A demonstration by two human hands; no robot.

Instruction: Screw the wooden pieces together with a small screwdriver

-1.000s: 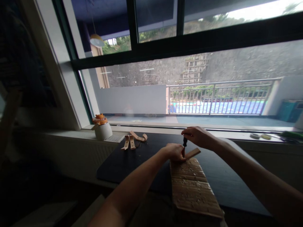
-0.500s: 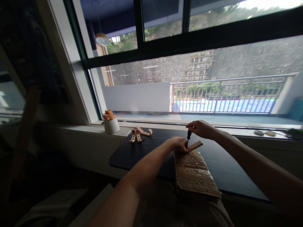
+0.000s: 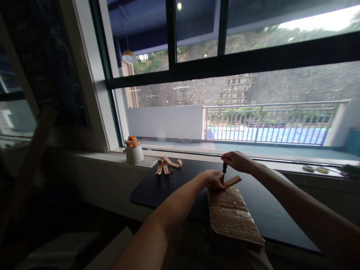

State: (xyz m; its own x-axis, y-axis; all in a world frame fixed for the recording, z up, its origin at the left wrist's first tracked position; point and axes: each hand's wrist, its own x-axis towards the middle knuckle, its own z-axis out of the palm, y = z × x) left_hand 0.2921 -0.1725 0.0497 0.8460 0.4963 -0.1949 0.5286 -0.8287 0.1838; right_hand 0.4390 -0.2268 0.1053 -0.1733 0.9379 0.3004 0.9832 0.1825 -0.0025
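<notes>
"What stands by the window's lower left corner?"
"A pale rounded pot (image 3: 135, 154) with an orange top (image 3: 132, 141), just beside a slotted grille (image 3: 146, 162)."
"And along the sill (image 3: 292, 163)?"
"Two rolls of tape (image 3: 308, 168), side by side towards the right end. Something dark green (image 3: 351, 169) lies past them, cut off by the edge of view."
"What shows through the glass?"
"A yellow-rimmed pendant lamp (image 3: 128, 57) at upper left, a low white wall (image 3: 165, 122), then a metal railing (image 3: 261, 123) joining it on the right."
"Further out?"
"Bright blue ground (image 3: 295, 135) behind the bars, and a grey rocky slope (image 3: 182, 92) above, with greenery (image 3: 150, 64) along its top."
</notes>
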